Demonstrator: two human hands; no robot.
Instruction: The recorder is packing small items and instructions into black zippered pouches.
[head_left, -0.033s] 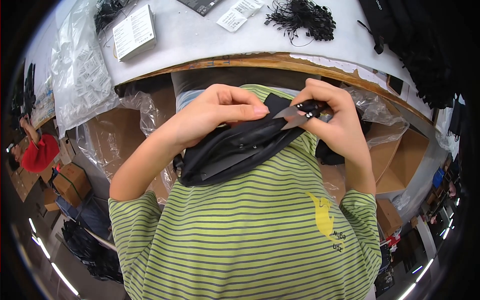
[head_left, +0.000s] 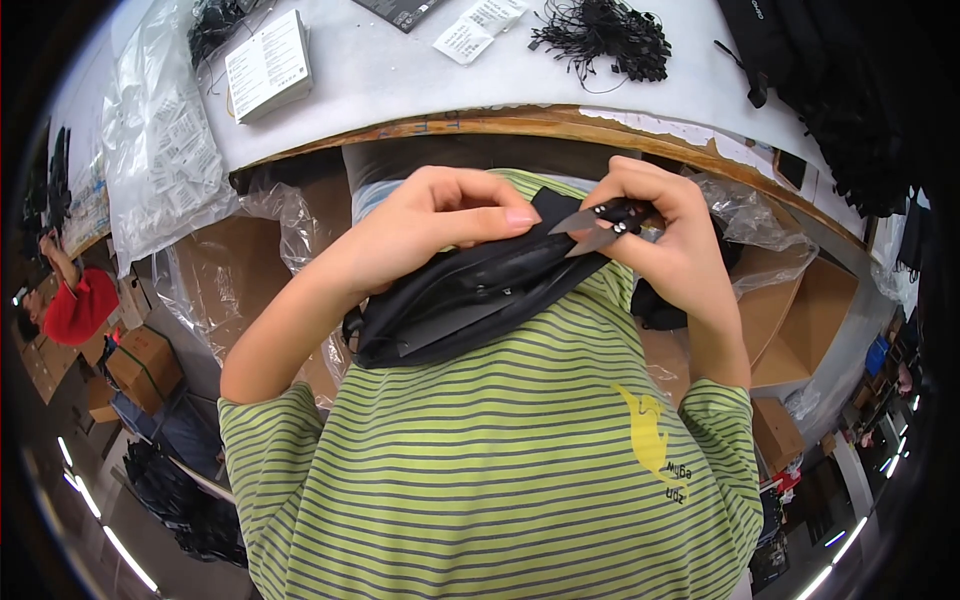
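Against the front of my body I hold a black fabric pouch (head_left: 450, 318), its mouth gaping so the dark inside shows. My left hand (head_left: 450, 215) pinches the pouch's upper edge between thumb and finger. In my right hand (head_left: 665, 220) is a pair of thread snips (head_left: 592, 232), blades spread and pointing left across the pouch's right end. Whether the right fingers also grip the fabric is hidden behind the snips. A squared black flap (head_left: 553, 207) sticks up between the two hands.
Ahead, a white-topped table (head_left: 370, 90) bears a stack of printed cards (head_left: 270, 68), white labels (head_left: 478, 30), a heap of black corded tags (head_left: 605, 42) and dark bags (head_left: 830, 90). Cardboard boxes (head_left: 815, 320) flank me. A person in red (head_left: 82, 305) is far left.
The pouch's left end has shifted slightly up and left. My left hand and the snips have barely moved.
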